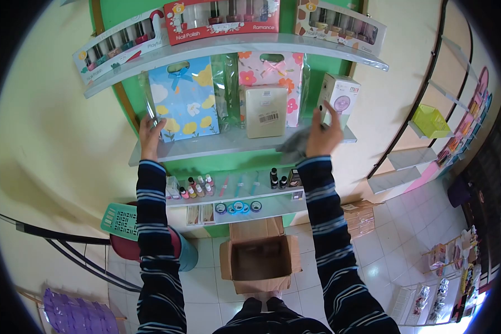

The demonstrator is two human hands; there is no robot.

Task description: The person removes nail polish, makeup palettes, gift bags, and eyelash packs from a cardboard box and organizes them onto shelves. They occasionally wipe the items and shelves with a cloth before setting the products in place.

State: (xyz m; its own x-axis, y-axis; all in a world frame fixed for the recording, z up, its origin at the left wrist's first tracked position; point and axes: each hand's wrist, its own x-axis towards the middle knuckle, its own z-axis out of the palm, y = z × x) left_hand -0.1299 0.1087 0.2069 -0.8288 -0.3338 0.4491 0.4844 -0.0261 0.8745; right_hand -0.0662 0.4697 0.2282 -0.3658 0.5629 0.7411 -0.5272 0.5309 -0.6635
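Note:
My left hand (150, 138) is at the lower left edge of a blue gift bag (186, 100) with yellow flowers and a ribbon bow, its fingers closed on that edge. The bag stands upright on the middle shelf. My right hand (324, 133) holds a dark grey cloth (296, 146), which hangs against the shelf's front edge. Its raised fingers are right in front of a white mini fan box (339, 96). Between my hands stand a pale box with a barcode label (266, 111) and, behind it, a pink flowered gift bag (271, 68).
Nail polish sets (222, 21) line the top shelf. Small bottles (197, 187) and tape rolls (238, 207) sit on the lower shelves. An open cardboard box (260, 261) is on the floor before my feet. A green basket (119, 219) rests on a bin at left.

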